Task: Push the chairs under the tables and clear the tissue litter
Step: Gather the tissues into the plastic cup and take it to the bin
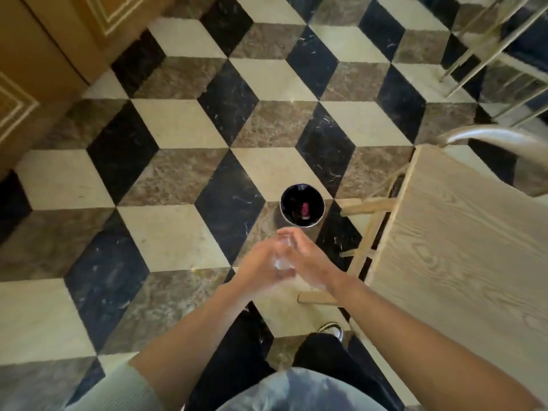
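Observation:
Both my hands meet in front of me, just short of a small round black bin [302,206] standing on the floor. My left hand [261,266] and my right hand [308,262] press together around a whitish, blurred wad of tissue [283,262] held between the palms. A pink item lies inside the bin. A light wooden table [462,247] fills the right side, its edge close to my right forearm. Pale wooden legs [366,235] show under its left edge. A metal chair back [489,136] curves behind the table's far corner.
The floor is cube-patterned marble in black, cream and brown [178,173]. A wooden cabinet or door [44,54] stands at the upper left. Thin metal chair legs [486,48] stand at the upper right. My shoe [333,329] is beside the table.

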The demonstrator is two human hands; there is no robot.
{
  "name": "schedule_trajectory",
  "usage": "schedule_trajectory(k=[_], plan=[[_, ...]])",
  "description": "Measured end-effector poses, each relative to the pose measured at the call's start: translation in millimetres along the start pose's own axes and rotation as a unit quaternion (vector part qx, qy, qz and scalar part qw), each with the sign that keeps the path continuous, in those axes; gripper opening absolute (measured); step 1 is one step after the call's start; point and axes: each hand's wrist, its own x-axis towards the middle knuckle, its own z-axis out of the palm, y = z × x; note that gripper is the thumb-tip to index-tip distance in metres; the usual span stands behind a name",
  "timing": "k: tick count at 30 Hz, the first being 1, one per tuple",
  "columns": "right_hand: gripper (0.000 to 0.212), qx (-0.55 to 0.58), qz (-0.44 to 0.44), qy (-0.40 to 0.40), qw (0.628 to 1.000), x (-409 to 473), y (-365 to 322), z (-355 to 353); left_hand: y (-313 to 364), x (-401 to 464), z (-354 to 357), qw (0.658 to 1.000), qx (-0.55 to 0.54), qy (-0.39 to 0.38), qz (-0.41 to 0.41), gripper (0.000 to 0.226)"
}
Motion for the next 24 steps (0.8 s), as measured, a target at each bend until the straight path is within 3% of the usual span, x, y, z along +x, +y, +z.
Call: schedule_trajectory(k=[3, 6, 9, 11, 13, 17, 21, 24], plan=[[0.047, -0.068, -0.034, -0.023, 0.997, 25, -28, 23, -22, -2, -38, 0.997, -0.059, -0.01, -0.044, 0.028], [0.044, -0.111, -0.041, -0.061, 0.991, 45, -52, 22, -31, 5, -68, 0.992, -0.101, -0.042, -0.068, 0.033], [0.04, -0.102, -0.016, -0.03, 0.994, 55, -58, 14, -24, 20, -75, 0.985, -0.145, -0.056, -0.069, 0.04], [0.043, -0.075, 0.031, 0.015, 0.997, 59, -58, 13, -14, 35, -73, 0.995, -0.069, -0.045, -0.064, 0.042], [0.049, -0.017, 0.103, 0.052, 0.993, 64, -58, 13, -1, 48, -68, 0.995, 0.078, -0.022, -0.059, 0.045], [0.053, 0.244, 0.235, 0.064, 0.939, 77, -53, -2, 6, 82, -47, 0.943, 0.33, -0.034, -0.002, 0.069], [0.051, 0.376, 0.245, 0.058, 0.892, 94, -23, -17, 5, 115, -37, 0.884, 0.454, -0.097, 0.048, 0.1], [0.043, 0.432, 0.197, 0.049, 0.879, 114, -10, -31, 12, 146, -46, 0.878, 0.453, -0.15, 0.034, 0.11]])
